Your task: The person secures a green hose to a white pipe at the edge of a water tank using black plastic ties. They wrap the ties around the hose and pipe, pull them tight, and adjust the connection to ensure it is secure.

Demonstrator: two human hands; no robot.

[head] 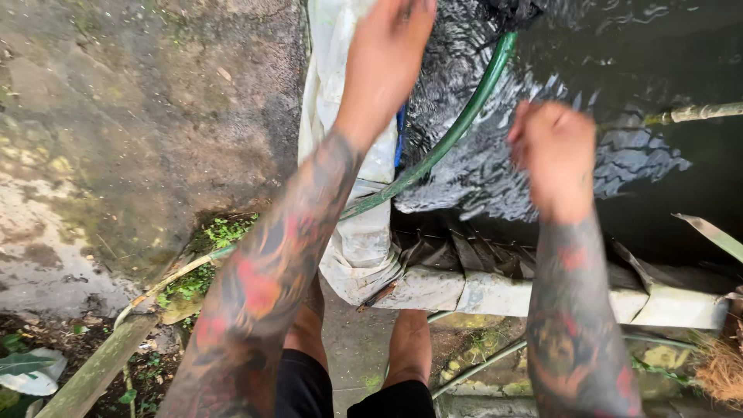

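While water ripples at upper right, the left hand [391,39] rests spread on white sheeting [340,70]; the right hand [551,147] hovers loosely curled beside the green hose [457,128].

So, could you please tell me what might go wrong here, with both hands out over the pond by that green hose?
1. The green hose lies loose over the liner edge; the left hand beside it could knock it out of the water.
2. The person leans over the pale pond rim with both arms out; wet, mossy ground could mean a slip.
3. The right hand is blurred above the rippling surface, so splashing seems likely.
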